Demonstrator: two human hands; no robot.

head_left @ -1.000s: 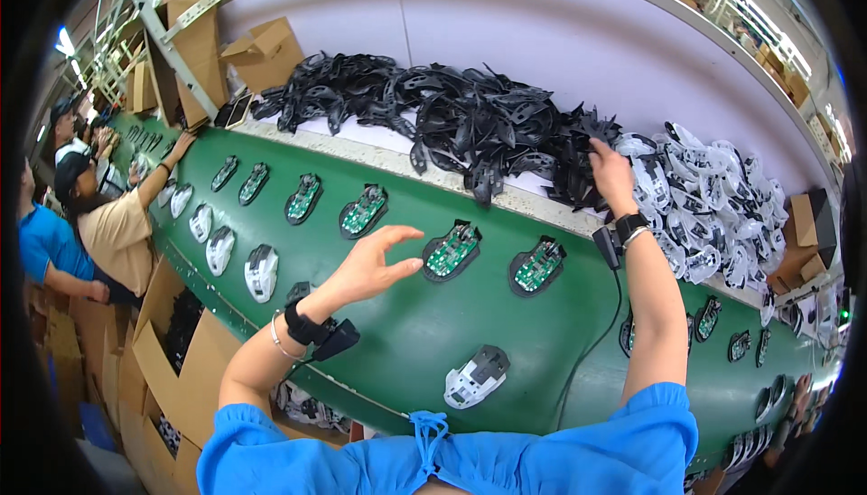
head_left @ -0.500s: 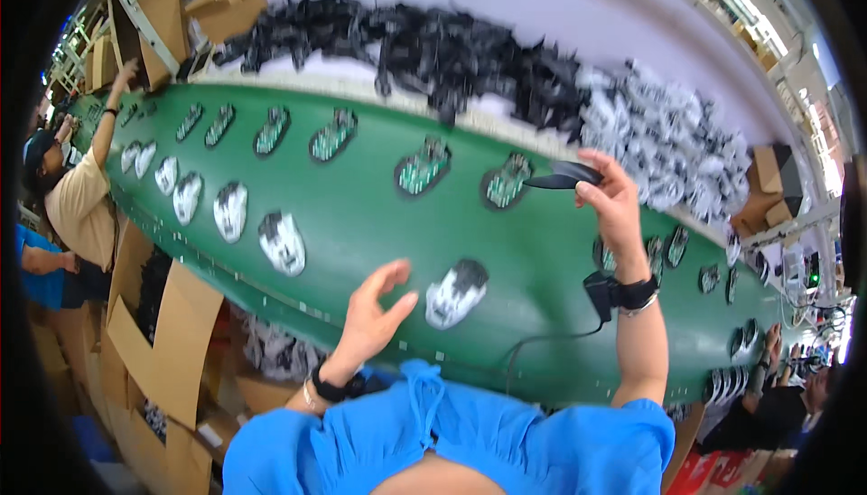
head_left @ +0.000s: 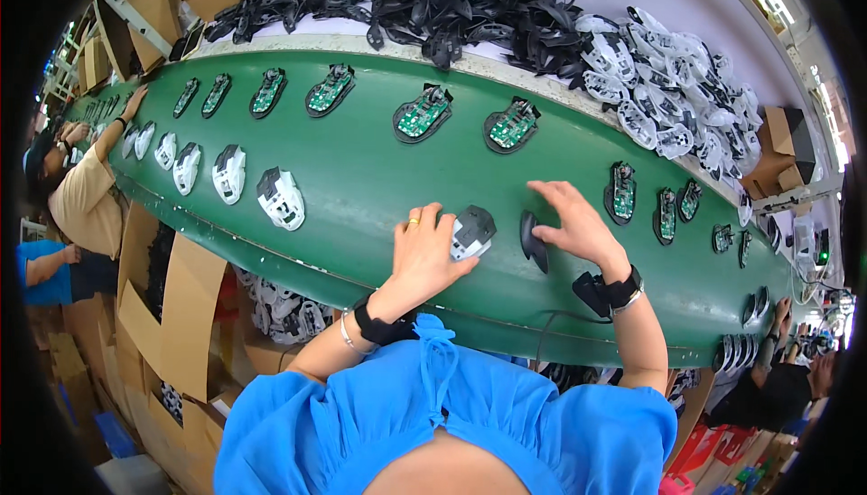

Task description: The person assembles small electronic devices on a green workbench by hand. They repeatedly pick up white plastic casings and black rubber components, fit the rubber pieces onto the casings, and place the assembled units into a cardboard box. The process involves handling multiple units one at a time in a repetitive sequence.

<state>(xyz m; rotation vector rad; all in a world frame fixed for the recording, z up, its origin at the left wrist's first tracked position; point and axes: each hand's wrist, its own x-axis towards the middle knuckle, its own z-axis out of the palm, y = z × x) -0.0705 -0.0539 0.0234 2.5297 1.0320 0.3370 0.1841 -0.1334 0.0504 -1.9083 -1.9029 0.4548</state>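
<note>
The left hand (head_left: 420, 258) curls its fingers round a grey-and-white mouse shell (head_left: 473, 231) on the green belt (head_left: 379, 179). The curved black panel (head_left: 530, 245) is unattached beside it, at the right hand's (head_left: 582, 224) thumb; fingers spread, grip unclear.

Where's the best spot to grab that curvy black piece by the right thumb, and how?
Probably pinch the curvy black piece across its middle, coming from the right. It looks long and slim, with its length pointing away from the body, so one long edge faces the right hand.
</note>
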